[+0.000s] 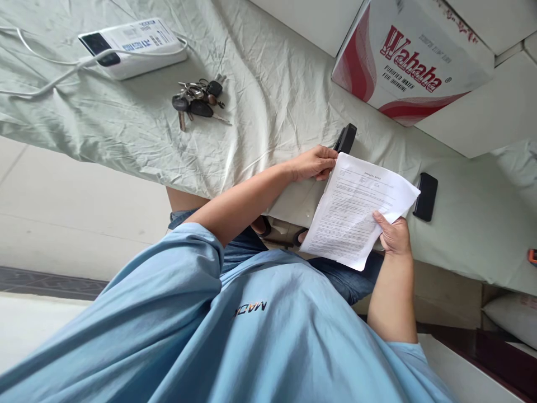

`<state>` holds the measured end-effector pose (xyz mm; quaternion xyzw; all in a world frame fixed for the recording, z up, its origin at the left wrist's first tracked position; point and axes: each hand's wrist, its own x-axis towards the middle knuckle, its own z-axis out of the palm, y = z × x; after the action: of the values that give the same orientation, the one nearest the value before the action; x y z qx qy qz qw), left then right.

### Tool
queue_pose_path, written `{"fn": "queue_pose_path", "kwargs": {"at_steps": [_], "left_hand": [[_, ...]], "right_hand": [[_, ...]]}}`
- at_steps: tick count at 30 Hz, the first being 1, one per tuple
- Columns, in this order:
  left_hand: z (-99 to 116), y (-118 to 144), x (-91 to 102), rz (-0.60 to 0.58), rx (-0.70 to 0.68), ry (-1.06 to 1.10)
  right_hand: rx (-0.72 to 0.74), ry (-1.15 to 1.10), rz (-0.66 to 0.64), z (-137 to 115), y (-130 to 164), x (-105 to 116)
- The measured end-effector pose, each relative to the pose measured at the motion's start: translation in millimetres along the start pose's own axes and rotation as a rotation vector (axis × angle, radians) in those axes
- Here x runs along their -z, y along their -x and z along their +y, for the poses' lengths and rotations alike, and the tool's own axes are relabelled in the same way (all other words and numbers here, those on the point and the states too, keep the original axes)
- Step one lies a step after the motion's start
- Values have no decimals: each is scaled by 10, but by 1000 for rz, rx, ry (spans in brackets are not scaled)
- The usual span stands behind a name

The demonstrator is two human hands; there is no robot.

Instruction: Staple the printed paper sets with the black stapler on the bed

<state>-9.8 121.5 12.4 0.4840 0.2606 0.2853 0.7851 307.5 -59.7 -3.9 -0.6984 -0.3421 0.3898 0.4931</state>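
Note:
A printed paper document (356,210), a few sheets thick, is held over my lap at the edge of a bed covered by a pale green sheet (268,84). My left hand (312,163) pinches the document's top left corner, right next to a small black object (346,138) lying on the sheet. My right hand (394,235) grips the document's right edge, thumb on top of the page. I wear a light blue shirt and denim shorts.
A bunch of keys (197,103) and a white power bank (130,45) with a white cable lie on the sheet at the far left. A black phone (425,196) lies right of the document. A Wahaha cardboard box (411,56) stands at the upper right.

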Motion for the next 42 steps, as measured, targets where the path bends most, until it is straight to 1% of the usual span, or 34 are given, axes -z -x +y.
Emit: {"fn": "queue_pose_path", "kwargs": {"at_steps": [6, 12, 17, 23, 26, 29, 33, 35, 36, 39, 42], "left_hand": [[-24, -23, -13, 30, 1, 93], [-63, -23, -10, 33, -10, 153], [-98, -26, -4, 45, -69, 103], [-121, -42, 38, -51, -70, -15], [-151, -53, 72, -88, -81, -52], [-170, -50, 93, -107, -78, -83], [-160, -34, 94, -128, -70, -102], [-145, -30, 83, -120, -61, -107], [-137, -29, 76, -109, -55, -111], [-110, -30, 49, -47, -56, -127], [-96, -33, 32, 1, -85, -144]], "right_hand": [[68, 23, 15, -78, 0, -32], [93, 76, 42, -144, 16, -77], [96, 79, 37, -156, 22, -74], [119, 94, 14, -79, -14, -18], [183, 74, 18, -79, -87, -26], [299, 14, 56, -142, -216, -69], [399, -29, 187, -224, -449, -120], [409, -3, 244, -229, -560, -129], [404, 15, 246, -223, -607, -131], [362, 44, 192, -190, -699, -136], [281, 25, 150, -149, -737, -148]]}}
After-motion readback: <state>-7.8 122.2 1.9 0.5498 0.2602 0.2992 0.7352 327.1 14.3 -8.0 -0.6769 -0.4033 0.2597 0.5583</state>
